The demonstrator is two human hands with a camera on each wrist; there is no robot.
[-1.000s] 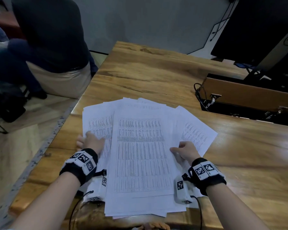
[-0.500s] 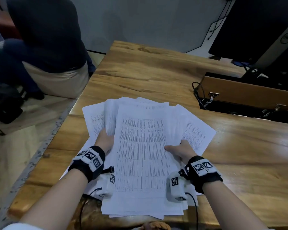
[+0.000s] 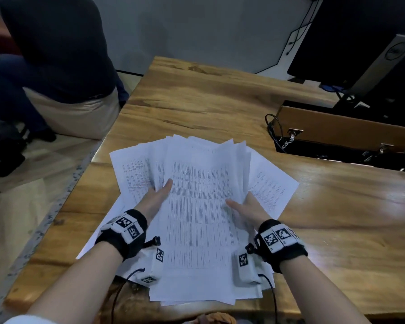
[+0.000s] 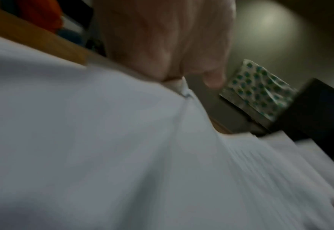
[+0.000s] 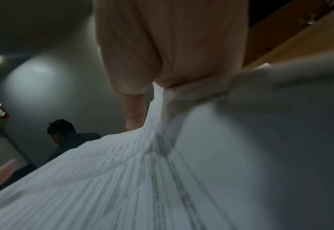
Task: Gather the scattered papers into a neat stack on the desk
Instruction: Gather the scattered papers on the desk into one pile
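Head view: 2 hands, left hand (image 3: 155, 199) & right hand (image 3: 249, 209), grip 1 paper pile (image 3: 201, 220).

A wooden desk (image 3: 197, 101) with a glossy, strongly grained top carries a fanned spread of printed papers (image 3: 201, 206) near its front edge; an open cable well (image 3: 337, 148) with a raised wooden flap sits at right.
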